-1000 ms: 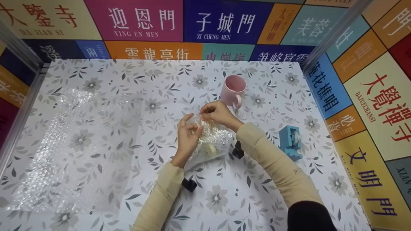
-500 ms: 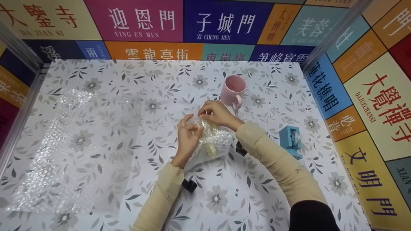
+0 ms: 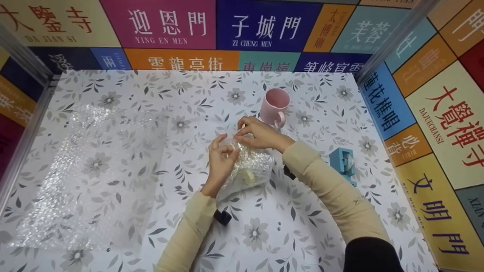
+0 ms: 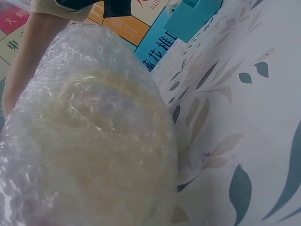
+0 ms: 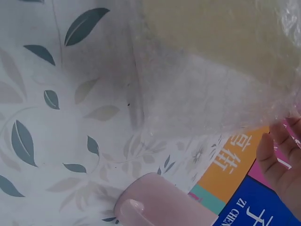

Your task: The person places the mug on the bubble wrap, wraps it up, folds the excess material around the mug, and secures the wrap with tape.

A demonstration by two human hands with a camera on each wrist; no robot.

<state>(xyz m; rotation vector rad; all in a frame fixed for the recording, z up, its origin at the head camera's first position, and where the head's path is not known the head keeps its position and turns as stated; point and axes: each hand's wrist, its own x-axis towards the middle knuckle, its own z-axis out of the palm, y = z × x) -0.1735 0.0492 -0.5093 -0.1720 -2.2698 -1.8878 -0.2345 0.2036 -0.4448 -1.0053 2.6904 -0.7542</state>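
A pale yellow object (image 4: 108, 179) with a rounded, ring-like edge shows through a wrapping of clear bubble wrap (image 3: 253, 158). My left hand (image 3: 221, 162) pinches the wrap's upper left part between thumb and index finger, with the other fingers raised. At the wrap's far end, my right hand (image 3: 259, 134) has its thumb and bent fingers pinched together on the plastic. Exactly what lies between those fingertips is too small to make out. In the right wrist view, the wrap's loose side hangs beneath the yellow object, and some fingers (image 5: 277, 165) touch its edge.
A pink mug (image 3: 273, 107) stands just beyond my right hand. To the right is a blue tape dispenser (image 3: 341, 162), partly behind the right sleeve. A flat sheet of bubble wrap (image 3: 94, 177) covers the table's left side. Lettered panels (image 3: 170, 24) border the table.
My right hand has shifted slightly right, its fingers changing their hold near the wrap's far end. The right forearm moved right too, covering more of the tape dispenser. My left hand stays put.
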